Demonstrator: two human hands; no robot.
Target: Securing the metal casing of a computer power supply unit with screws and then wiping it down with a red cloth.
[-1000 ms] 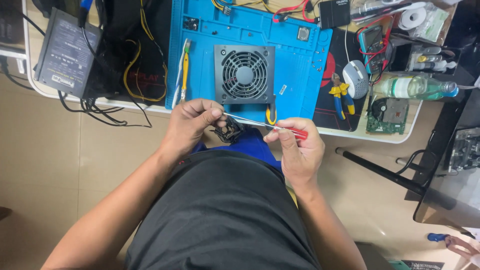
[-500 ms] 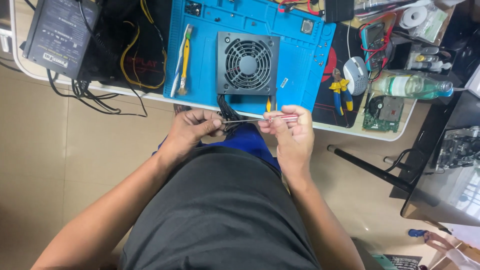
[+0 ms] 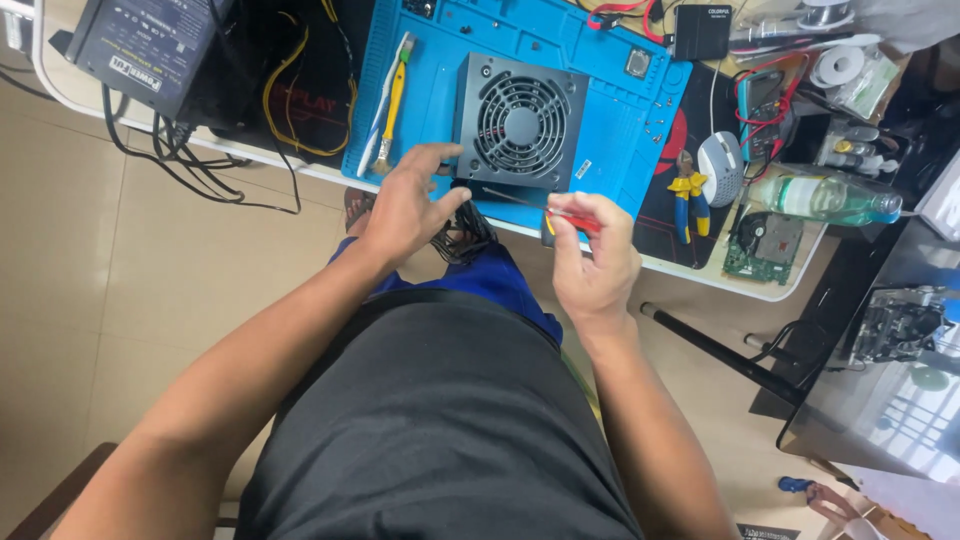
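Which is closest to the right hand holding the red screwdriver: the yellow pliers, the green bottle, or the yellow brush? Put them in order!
From the right hand:
1. Yellow pliers, just to its right on the mat's edge.
2. Yellow brush, across the blue mat, to the left.
3. Green bottle, far right, lying down.

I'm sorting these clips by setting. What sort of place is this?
Most likely an electronics or computer repair bench. A blue work mat holds a power supply unit with a fan, a bare circuit board and pliers lie nearby, and the right hand holds a red-handled screwdriver.
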